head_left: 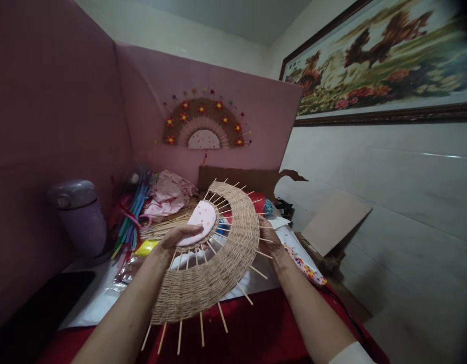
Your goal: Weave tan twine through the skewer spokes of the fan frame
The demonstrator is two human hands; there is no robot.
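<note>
A half-round woven fan of twine on thin wooden sticks is held up over the table, tilted. At its centre is a padded half-disc of pink dotted fabric. My left hand grips this half-disc, thumb across the fabric and the other fingers hidden behind it. My right hand holds the fan's outer right edge, among the protruding stick ends. Its fingers are partly hidden behind the weave.
A finished-looking fan with red flowers hangs on the pink board. Around the table lie a purple tumbler, coloured pipe cleaners, crumpled dotted fabric, a yellow packet and brown cardboard. A cardboard sheet leans at right.
</note>
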